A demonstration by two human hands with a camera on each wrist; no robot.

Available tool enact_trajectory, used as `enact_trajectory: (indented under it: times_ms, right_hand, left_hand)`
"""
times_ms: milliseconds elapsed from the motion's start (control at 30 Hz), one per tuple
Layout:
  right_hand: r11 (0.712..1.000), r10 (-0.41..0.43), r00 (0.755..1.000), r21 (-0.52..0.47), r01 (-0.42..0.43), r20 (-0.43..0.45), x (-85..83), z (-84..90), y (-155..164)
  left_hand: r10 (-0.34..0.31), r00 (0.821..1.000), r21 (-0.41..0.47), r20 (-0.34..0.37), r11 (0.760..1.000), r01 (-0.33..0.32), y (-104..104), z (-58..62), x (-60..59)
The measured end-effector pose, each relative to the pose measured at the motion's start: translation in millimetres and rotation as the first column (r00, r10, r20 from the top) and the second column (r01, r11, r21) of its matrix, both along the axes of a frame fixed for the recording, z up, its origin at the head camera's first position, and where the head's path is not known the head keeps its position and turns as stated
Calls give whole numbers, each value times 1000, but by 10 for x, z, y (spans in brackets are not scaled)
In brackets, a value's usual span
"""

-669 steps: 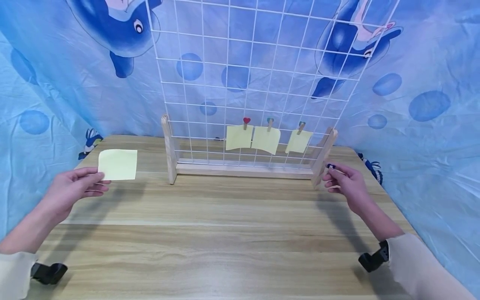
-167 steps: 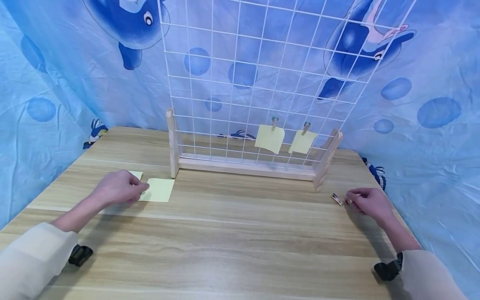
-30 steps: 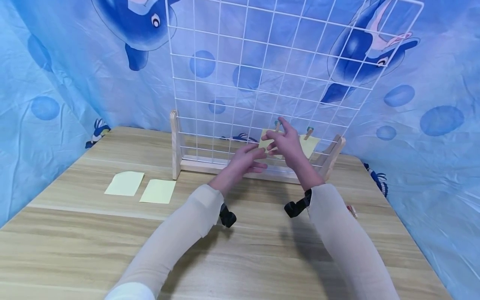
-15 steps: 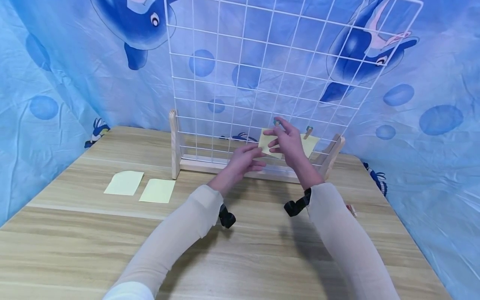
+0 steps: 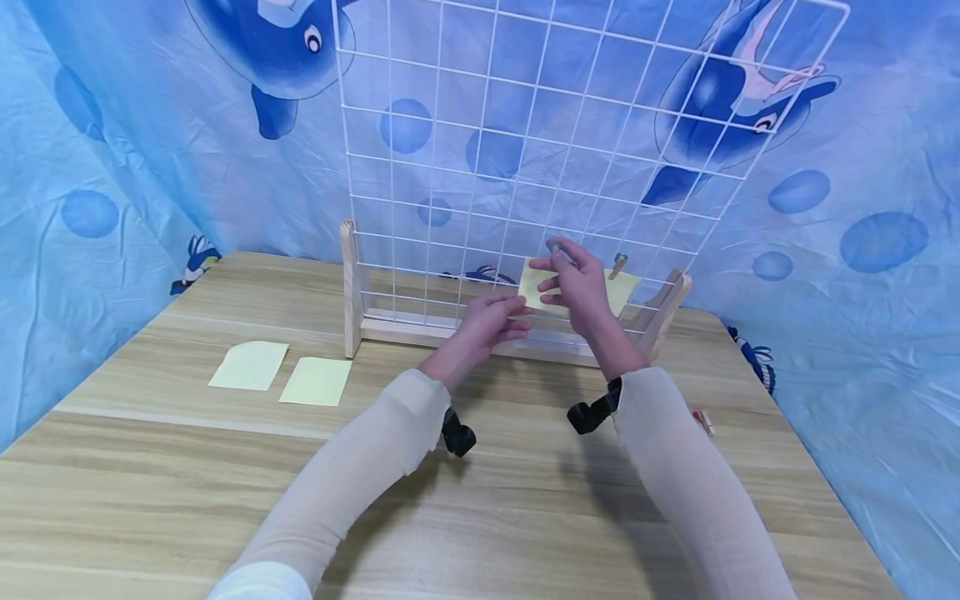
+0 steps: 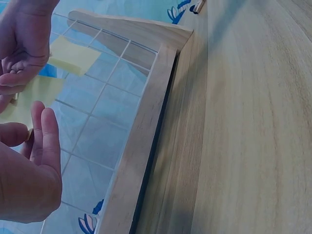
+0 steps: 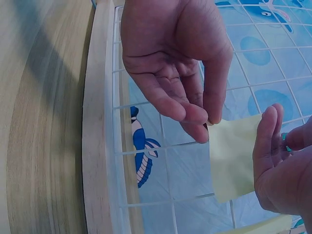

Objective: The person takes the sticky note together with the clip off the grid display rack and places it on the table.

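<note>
My left hand (image 5: 483, 325) pinches the lower left corner of a pale yellow sticky note (image 7: 231, 156) hanging on the white wire grid (image 5: 428, 125). At that note's top edge, a small wooden clothespin with a teal top (image 5: 553, 246) is pinched by my right hand (image 5: 585, 287). The right hand's other fingers stand in front of the note and partly cover it in the head view. Just to the right hangs a second sticky note (image 5: 621, 291), held by another teal-topped clothespin (image 5: 618, 265).
Two loose sticky notes, one with a rounded corner (image 5: 250, 367) and one squarer (image 5: 315, 382), lie on the left of the wooden table (image 5: 480, 517). Red clothespins (image 5: 702, 422) lie at right, partly hidden by the sleeve. Wooden feet (image 5: 351, 292) support the grid.
Earlier the grid held three notes; the leftmost and its red clothespin are off it, and notes lie on the table. Lately both hands came to the grid and took the note's corner and clothespin.
</note>
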State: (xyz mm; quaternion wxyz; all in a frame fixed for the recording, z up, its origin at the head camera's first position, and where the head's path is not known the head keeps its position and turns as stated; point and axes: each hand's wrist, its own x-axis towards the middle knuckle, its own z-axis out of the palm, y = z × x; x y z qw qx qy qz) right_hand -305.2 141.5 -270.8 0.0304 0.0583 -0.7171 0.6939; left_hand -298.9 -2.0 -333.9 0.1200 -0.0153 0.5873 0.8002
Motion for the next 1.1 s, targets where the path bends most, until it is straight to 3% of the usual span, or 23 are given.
enact_trajectory:
  times_ms: [300, 733, 1100]
  right_hand:
    - [999, -31, 999, -24, 31, -15, -5, -17, -40]
    - [990, -90, 995, -108, 86, -41, 22, -41, -65]
    - [983, -74, 996, -171, 66, -44, 11, -51, -62]
  left_hand:
    - [0, 1000, -2, 9, 1000, 0, -6, 15, 9]
    - [2, 1000, -77, -27, 997, -4, 13, 4, 59]
    - [5, 999, -124, -50, 992, -11, -35, -67, 92]
